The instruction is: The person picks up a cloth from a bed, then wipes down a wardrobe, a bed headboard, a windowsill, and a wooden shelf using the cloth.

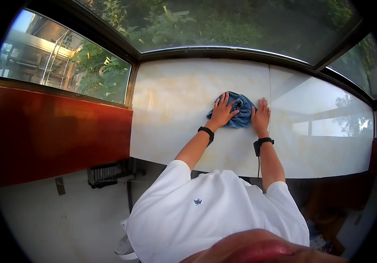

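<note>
A crumpled blue cloth (242,115) lies on the glossy white tiled surface (171,109) below the window. My left hand (223,111) rests on the left part of the cloth with its fingers spread, pressing it flat. Just right of the cloth, my right hand (261,115) lies on the white surface, fingers stretched out and thumb at the cloth's edge. Black bands circle both wrists, and a thin cable hangs from the right one.
Dark-framed windows (241,26) border the far side, with plants outside. A reddish-brown wooden panel (57,131) stands at the left. Below it are a black slatted object (103,175) and part of a fan (125,247). A seam runs across the surface beside my right hand.
</note>
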### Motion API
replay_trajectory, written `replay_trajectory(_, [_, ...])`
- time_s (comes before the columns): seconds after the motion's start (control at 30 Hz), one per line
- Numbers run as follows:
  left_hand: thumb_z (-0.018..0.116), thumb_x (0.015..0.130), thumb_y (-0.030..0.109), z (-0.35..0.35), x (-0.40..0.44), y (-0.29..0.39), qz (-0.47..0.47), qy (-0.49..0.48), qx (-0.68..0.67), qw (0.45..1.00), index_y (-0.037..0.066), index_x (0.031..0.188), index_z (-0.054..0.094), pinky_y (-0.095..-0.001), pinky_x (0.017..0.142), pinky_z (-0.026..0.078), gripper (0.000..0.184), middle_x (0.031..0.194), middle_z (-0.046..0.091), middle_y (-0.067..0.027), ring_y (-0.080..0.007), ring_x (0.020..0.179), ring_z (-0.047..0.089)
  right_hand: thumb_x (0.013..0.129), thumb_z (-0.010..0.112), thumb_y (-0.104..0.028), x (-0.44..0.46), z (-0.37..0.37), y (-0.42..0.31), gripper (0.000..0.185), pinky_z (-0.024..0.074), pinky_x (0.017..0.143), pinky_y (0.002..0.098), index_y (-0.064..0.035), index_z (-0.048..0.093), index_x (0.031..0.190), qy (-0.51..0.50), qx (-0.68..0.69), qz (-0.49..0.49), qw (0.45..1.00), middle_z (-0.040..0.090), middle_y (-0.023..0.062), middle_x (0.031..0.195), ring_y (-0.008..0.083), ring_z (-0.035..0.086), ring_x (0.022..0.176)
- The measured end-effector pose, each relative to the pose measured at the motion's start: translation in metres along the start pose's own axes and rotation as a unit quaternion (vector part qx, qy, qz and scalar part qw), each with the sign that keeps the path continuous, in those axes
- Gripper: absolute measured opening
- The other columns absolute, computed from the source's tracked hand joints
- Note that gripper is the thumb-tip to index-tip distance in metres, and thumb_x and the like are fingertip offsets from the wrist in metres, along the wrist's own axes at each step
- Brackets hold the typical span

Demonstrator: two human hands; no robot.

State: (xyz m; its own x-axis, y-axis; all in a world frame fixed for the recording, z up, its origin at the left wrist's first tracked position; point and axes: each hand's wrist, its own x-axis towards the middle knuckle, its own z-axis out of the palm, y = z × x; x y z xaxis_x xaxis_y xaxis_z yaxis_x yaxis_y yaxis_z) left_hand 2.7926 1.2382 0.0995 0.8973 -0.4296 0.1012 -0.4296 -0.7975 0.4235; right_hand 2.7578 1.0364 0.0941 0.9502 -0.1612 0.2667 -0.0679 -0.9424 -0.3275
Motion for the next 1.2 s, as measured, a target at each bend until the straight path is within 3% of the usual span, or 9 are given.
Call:
replay_trajectory(0.3, [0.041,0.088,0.065,0.004,0.075,-0.050,0.019,-0.024,-0.031,0.999,0.005,0.122,0.060,-0.0468,0.112,0.019,0.071,0.153,0.026,-0.0122,-0.0275,0.141,0.023,0.085,0.058,-0.030,0.006,-0.011,-0.007,0.050,0.0239,0.111,0.0437,-0.0085,0.045,0.129,-0.022,0.068,0.032,0.997,0.040,0.0137,0.143,0.0292,0.035,0.134])
replay_trajectory(0.4, [0.038,0.088,0.067,-0.012,0.095,-0.080,-0.008,-0.055,0.018,0.998,0.003,0.119,0.060,-0.0453,0.113,0.018,0.075,0.153,0.024,-0.0141,-0.0287,0.142,0.021,0.085,0.059,-0.028,0.006,-0.007,-0.009,0.049,0.0239,0.111,0.0437,-0.0086,0.045,0.128,-0.023,0.048,0.029,0.998,0.040,0.0135,0.143,0.0291,0.034,0.135])
replay_trajectory(0.43, [0.039,0.088,0.067,-0.021,0.096,-0.089,-0.022,-0.028,0.013,0.999,0.002,0.116,0.062,-0.0462,0.112,0.018,0.075,0.152,0.025,-0.0140,-0.0288,0.141,0.021,0.085,0.059,-0.028,0.004,-0.007,-0.010,0.049,0.0239,0.111,0.0437,-0.0086,0.045,0.128,-0.028,0.050,0.028,0.998,0.040,0.0135,0.143,0.0291,0.034,0.135])
replay_trajectory(0.47, [0.041,0.087,0.068,-0.021,0.093,-0.114,-0.060,0.057,-0.005,0.997,0.001,0.111,0.063,-0.0479,0.112,0.018,0.075,0.152,0.025,-0.0155,-0.0298,0.141,0.022,0.086,0.058,-0.028,0.005,-0.006,-0.013,0.049,0.0238,0.111,0.0437,-0.0085,0.045,0.128,-0.035,0.044,0.021,0.998,0.039,0.0132,0.143,0.0289,0.034,0.135])
replay_trajectory(0.5, [0.042,0.086,0.067,-0.015,0.097,-0.126,-0.060,0.056,0.005,0.997,0.001,0.109,0.064,-0.0480,0.111,0.019,0.073,0.152,0.026,-0.0151,-0.0294,0.141,0.023,0.086,0.058,-0.027,0.005,-0.008,-0.011,0.048,0.0236,0.111,0.0436,-0.0084,0.045,0.128,-0.031,0.033,0.027,0.999,0.039,0.0130,0.144,0.0286,0.033,0.135])
replay_trajectory(0.73, [0.041,0.086,0.068,-0.054,0.038,-0.180,-0.170,0.061,0.025,0.983,0.002,0.109,0.063,-0.0488,0.111,0.019,0.073,0.153,0.023,-0.0155,-0.0303,0.141,0.022,0.088,0.056,-0.025,0.006,-0.008,-0.013,0.046,0.0229,0.111,0.0441,-0.0078,0.044,0.129,-0.037,0.018,0.024,0.999,0.036,0.0120,0.146,0.0281,0.031,0.136])
replay_trajectory(0.93, [0.043,0.089,0.063,-0.085,-0.053,-0.209,-0.241,0.085,0.035,0.966,-0.002,0.121,0.055,-0.0516,0.110,0.020,0.073,0.153,0.021,-0.0176,-0.0329,0.142,0.018,0.088,0.055,-0.028,0.002,-0.006,-0.012,0.048,0.0215,0.112,0.0426,-0.0071,0.044,0.130,-0.040,0.002,0.017,0.999,0.035,0.0122,0.147,0.0271,0.030,0.137])
replay_trajectory(1.13, [0.041,0.090,0.062,-0.101,-0.173,-0.234,-0.296,0.151,0.086,0.939,0.000,0.122,0.054,-0.0530,0.109,0.021,0.071,0.153,0.020,-0.0190,-0.0343,0.140,0.021,0.089,0.054,-0.031,-0.001,-0.001,-0.006,0.050,0.0215,0.112,0.0422,-0.0063,0.043,0.131,-0.030,0.003,0.010,0.999,0.035,0.0123,0.147,0.0267,0.030,0.137])
replay_trajectory(1.2, [0.040,0.091,0.062,-0.119,-0.213,-0.226,-0.365,0.114,0.084,0.920,0.000,0.123,0.053,-0.0534,0.109,0.020,0.071,0.153,0.020,-0.0182,-0.0343,0.140,0.021,0.089,0.054,-0.031,0.000,-0.005,-0.011,0.050,0.0217,0.112,0.0424,-0.0061,0.043,0.131,-0.037,-0.006,0.015,0.999,0.035,0.0120,0.147,0.0265,0.030,0.137])
